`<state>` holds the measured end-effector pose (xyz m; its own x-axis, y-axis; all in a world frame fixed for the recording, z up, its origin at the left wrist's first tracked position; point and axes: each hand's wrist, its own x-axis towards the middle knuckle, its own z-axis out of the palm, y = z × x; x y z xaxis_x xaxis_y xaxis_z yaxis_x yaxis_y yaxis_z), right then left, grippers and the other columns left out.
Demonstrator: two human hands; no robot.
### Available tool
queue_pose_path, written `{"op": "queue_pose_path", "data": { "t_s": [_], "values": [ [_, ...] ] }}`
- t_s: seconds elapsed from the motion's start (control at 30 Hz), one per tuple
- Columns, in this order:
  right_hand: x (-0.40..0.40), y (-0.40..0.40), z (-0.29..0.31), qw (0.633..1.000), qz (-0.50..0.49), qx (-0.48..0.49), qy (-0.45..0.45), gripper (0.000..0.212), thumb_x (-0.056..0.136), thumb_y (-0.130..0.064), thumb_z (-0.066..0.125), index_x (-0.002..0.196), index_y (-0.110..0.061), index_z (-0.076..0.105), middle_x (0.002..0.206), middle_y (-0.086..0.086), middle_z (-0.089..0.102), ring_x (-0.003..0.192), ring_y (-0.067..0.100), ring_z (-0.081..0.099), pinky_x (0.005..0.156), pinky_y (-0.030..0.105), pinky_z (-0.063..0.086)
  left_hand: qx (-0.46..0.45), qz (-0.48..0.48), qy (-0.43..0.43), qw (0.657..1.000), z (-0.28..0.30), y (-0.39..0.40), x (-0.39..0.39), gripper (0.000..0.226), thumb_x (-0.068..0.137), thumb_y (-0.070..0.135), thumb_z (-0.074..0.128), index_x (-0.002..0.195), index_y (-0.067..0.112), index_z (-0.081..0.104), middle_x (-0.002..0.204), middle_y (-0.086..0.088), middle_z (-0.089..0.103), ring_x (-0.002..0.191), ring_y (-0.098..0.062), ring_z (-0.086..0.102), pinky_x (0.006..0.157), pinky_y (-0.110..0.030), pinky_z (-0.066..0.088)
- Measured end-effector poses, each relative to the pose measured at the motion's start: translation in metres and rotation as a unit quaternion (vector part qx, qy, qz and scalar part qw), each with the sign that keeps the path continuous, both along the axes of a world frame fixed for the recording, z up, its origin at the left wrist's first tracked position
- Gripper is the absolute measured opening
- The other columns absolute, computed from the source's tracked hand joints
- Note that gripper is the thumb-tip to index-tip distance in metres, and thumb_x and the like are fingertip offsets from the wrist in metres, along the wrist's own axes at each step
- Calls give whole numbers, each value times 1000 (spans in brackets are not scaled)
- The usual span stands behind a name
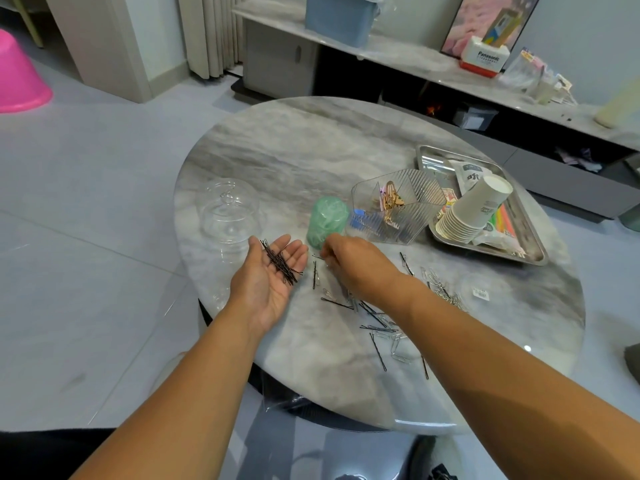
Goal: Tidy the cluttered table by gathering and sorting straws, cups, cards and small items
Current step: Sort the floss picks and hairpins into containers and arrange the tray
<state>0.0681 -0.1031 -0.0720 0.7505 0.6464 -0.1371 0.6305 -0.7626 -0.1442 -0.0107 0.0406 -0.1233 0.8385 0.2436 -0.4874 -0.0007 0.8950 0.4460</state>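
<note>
Hairpins (281, 264) lie bundled across your flat, upturned left hand (273, 271) at the table's (294, 150) left edge; more sit scattered with paper clips (398, 336) toward the near edge. Your right hand (349, 261) pinches down on one just beside the green cup (327, 221). They look thin, light, springy and slippery, so I'd nip each mid-length and keep that palm level.

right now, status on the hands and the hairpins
Left hand open, palm up, bundle of black hairpins lying on it. Right hand reaching to a loose pin on the table; grip unclear. Paper clips mixed among remaining pins.
</note>
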Motion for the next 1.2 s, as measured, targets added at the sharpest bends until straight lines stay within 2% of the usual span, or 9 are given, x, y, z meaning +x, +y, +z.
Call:
{"op": "queue_pose_path", "data": {
  "t_s": [0.17, 0.37, 0.47, 0.57, 0.67, 0.8, 0.97, 1.03, 1.2],
  "values": [
    [0, 5, 6, 972, -89, 194, 95, 20, 97, -20, 66, 117, -17, 64, 92, -1, 70, 84, 16, 64, 76, 31, 50, -3, -5, 5, 1000, 0, -2, 2, 58, 108, 50, 32, 121, 2, 63, 119, -19, 70, 106, -26, 72, 94, -36, 57],
    [-15, 32, 13, 924, -163, 297, 178, 9, 94, -19, 71, 97, -11, 72, 83, 6, 75, 76, 21, 72, 74, 33, 59, -33, -7, -15, 999, 4, 0, 0, 58, 108, 49, 33, 125, 0, 59, 117, -19, 72, 98, -24, 75, 78, -30, 63],
    [-11, 28, 10, 947, -228, 181, 136, 22, 87, -26, 78, 84, -6, 69, 85, 11, 72, 81, 27, 71, 73, 37, 57, -35, 3, -9, 999, 4, -1, 0, 56, 108, 46, 35, 122, -1, 61, 116, -21, 70, 109, -30, 70, 82, -31, 62],
    [-21, 24, -3, 960, -244, 41, 129, 32, 74, -36, 84, 78, -13, 62, 77, 4, 63, 75, 24, 62, 54, 27, 41, -37, 12, -8, 999, 3, -2, 0, 53, 108, 44, 36, 118, -1, 62, 109, -20, 72, 100, -29, 73, 76, -31, 63],
    [-25, 21, -13, 954, -268, 28, 128, 27, 78, -31, 83, 85, -13, 63, 87, 5, 66, 84, 27, 64, 60, 26, 39, -27, 8, 2, 1000, 3, -2, 0, 49, 107, 44, 40, 117, 1, 63, 102, -15, 74, 83, -21, 75, 64, -25, 61],
    [-21, 9, -7, 962, -246, 3, 121, 24, 84, -11, 60, 66, -15, 44, 69, 3, 48, 69, 28, 49, 49, 26, 29, 20, -8, 43, 999, 3, -3, -1, 36, 105, 42, 49, 108, 11, 67, 79, -1, 70, 55, -6, 57, 42, -17, 41],
    [-14, -20, 19, 953, -236, 36, 189, 22, 84, -15, 61, 65, -7, 53, 63, 9, 54, 62, 23, 46, 60, 29, 39, 59, -28, 61, 996, 4, -4, 1, 23, 99, 38, 61, 99, 15, 62, 60, 6, 45, 42, -4, 31, 34, -17, 25],
    [-5, -33, 34, 951, -224, 23, 210, 27, 88, -22, 61, 81, 4, 64, 77, 17, 68, 68, 25, 55, 64, 33, 45, 83, -52, 65, 993, 4, -8, 1, 23, 98, 37, 63, 100, 14, 60, 58, 7, 39, 40, -4, 28, 33, -17, 23],
    [15, -53, 63, 852, -288, -36, 435, 14, 92, -22, 53, 80, -16, 50, 68, 0, 52, 53, 13, 50, 47, 21, 31, 78, -116, 80, 987, 14, -30, 3, 29, 103, 39, 54, 98, 11, 61, 55, 6, 39, 38, -4, 28, 32, -17, 21]
  ]
}}
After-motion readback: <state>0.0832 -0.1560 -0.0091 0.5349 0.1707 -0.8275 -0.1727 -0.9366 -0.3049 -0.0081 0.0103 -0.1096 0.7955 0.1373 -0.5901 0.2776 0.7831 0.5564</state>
